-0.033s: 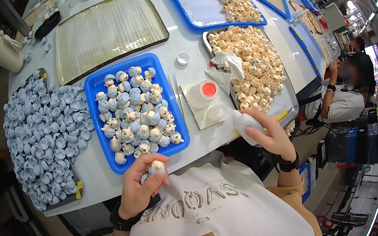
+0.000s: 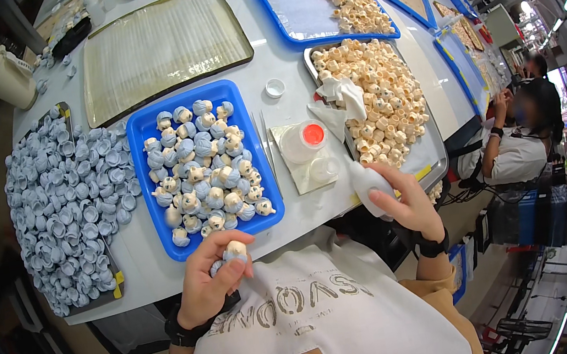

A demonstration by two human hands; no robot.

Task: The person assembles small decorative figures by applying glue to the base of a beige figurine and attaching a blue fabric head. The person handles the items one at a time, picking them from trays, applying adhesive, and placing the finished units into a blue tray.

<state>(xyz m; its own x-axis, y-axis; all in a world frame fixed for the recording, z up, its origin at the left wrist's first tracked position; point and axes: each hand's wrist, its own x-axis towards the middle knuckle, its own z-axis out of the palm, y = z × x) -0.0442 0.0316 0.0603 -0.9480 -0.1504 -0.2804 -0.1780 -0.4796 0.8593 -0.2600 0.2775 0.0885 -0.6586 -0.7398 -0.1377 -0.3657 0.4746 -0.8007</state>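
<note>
My left hand (image 2: 214,275) is closed around a small doll head (image 2: 236,250) with a cream face part and a pale blue hair piece, just off the table's front edge. More pale blue shows between its fingers. My right hand (image 2: 409,203) grips a white squeeze bottle (image 2: 370,191), tilted with its tip up and left, near the table edge. Ahead of my left hand, a blue tray (image 2: 141,160) holds many doll heads with blue hair. Left of it lies a heap of pale blue hair shells (image 2: 63,213). Cream head parts (image 2: 389,106) fill a metal tray on the right.
Between the trays stand a tub with a red-orange centre (image 2: 313,134), a small clear cup (image 2: 325,169) and tweezers (image 2: 268,150). Farther back are a lined tray (image 2: 163,49), another blue tray (image 2: 276,9) and a cream bucket (image 2: 9,77). A co-worker (image 2: 515,139) sits at right.
The squeeze bottle and the fingers of my right hand have shifted very slightly. My left hand and the doll head look the same.
</note>
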